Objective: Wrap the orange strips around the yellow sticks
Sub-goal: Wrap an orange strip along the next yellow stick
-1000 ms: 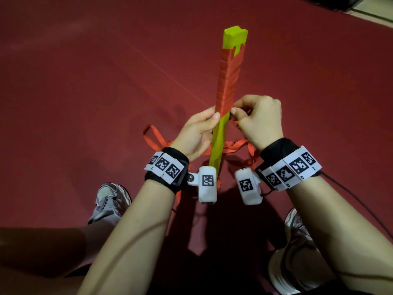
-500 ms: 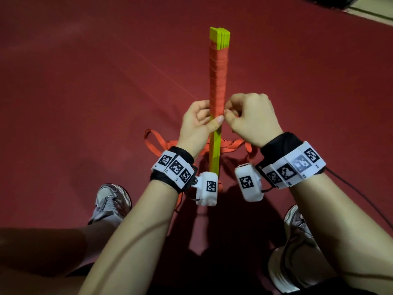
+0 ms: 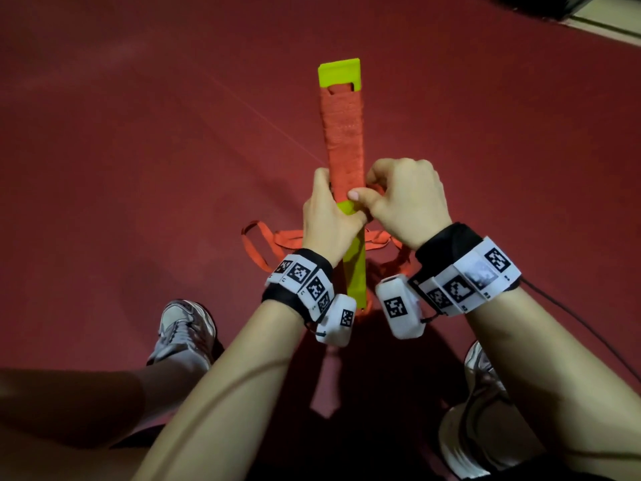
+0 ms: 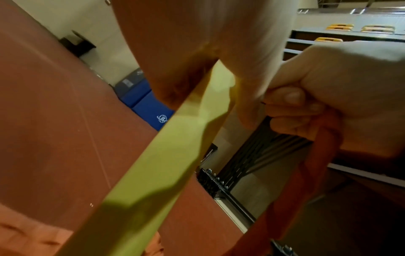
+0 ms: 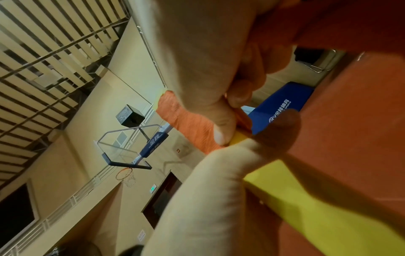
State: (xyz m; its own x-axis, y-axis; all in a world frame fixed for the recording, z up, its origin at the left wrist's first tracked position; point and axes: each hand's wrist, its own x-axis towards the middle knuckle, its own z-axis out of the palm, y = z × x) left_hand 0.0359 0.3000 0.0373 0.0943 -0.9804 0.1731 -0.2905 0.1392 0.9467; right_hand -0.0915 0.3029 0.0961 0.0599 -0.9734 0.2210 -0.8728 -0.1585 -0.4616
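A flat bundle of yellow sticks [image 3: 355,269] points away from me above the red floor, its broad face toward the head camera. Orange strip [image 3: 343,140] is wound round its far half, leaving a bare yellow tip [image 3: 338,72]. My left hand [image 3: 329,216] grips the sticks [image 4: 166,155] just below the wound part. My right hand [image 3: 402,199] pinches the orange strip [image 4: 315,173] at the right edge, thumb pressed on the wrap's last turn [image 5: 192,124]. The loose strip [image 3: 263,244] trails in loops on the floor under my hands.
Red sports floor [image 3: 138,168] lies all around. My two shoes [image 3: 184,328] [image 3: 482,369] stand below the hands. A thin cable [image 3: 569,317] runs from the right wrist. A blue mat [image 5: 282,105] and a basketball hoop [image 5: 124,175] show far off.
The stick bundle has turned about its long axis, from edge-on to broad face up. Both hands shifted their hold, the left now wrapped round the sticks, the right thumb on the wrap.
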